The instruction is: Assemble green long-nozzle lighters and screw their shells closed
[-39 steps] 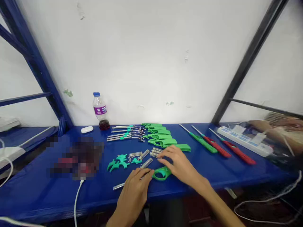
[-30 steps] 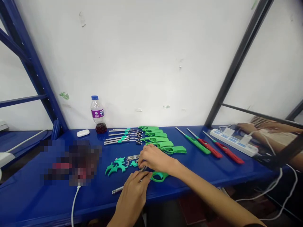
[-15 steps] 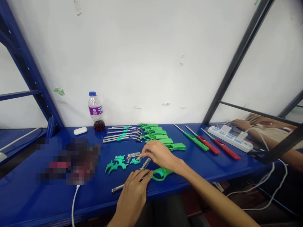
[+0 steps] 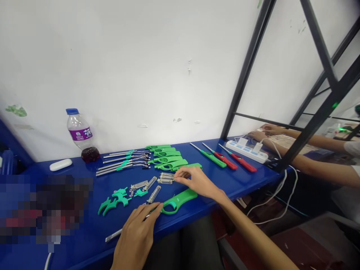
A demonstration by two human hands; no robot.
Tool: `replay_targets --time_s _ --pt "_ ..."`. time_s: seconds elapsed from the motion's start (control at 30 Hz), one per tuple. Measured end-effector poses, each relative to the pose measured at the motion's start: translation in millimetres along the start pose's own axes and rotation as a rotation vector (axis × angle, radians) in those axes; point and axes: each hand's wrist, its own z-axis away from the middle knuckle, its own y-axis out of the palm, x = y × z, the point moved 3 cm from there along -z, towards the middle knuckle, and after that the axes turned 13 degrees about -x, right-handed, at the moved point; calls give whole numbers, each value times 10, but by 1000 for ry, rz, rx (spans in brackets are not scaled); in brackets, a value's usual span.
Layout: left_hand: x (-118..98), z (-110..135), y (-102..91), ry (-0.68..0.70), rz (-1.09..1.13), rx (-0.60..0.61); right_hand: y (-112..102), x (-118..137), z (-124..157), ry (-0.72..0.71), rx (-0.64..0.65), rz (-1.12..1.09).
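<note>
My left hand (image 4: 136, 234) is closed over the front of a green utility lighter (image 4: 184, 198) near the desk's front edge; its metal tube (image 4: 113, 235) sticks out to the left of the hand. The fingers of my right hand (image 4: 197, 182) pinch the right end of one of several clear fuel tanks (image 4: 165, 178), the fingertips partly hiding it. More clear tanks (image 4: 153, 194) lie to the left, beside several teal triggers (image 4: 119, 197).
Behind lie metal lighter tubes with wires (image 4: 123, 163) and green handle shells (image 4: 168, 161). Whole lighters (image 4: 229, 161) and a power strip (image 4: 247, 151) are at right. A drink bottle (image 4: 81, 137) and white case (image 4: 60, 165) stand left. A co-worker's arms (image 4: 312, 157) show beyond the frame.
The view has swung to the right. My right hand has let go of a clear tank beside the teal triggers and moved right to other tanks. My left hand stays on the lighter.
</note>
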Motion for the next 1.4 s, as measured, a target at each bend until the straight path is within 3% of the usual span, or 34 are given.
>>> replay_targets --time_s 0.17,0.4,0.73,1.1,1.4 --pt "-35 -9 -163 -15 146 -117 -97 38 160 -21 68 81" --pt "-33 72 -255 -158 140 -86 90 -100 190 -84 213 95" --pt "-75 24 -331 -155 51 -133 220 -166 240 -84 115 89" --pt "-75 73 -332 -283 -3 -75 171 -193 254 -25 16 58" --pt "-182 -21 -296 -133 -102 -76 91 -135 334 16 -28 8"
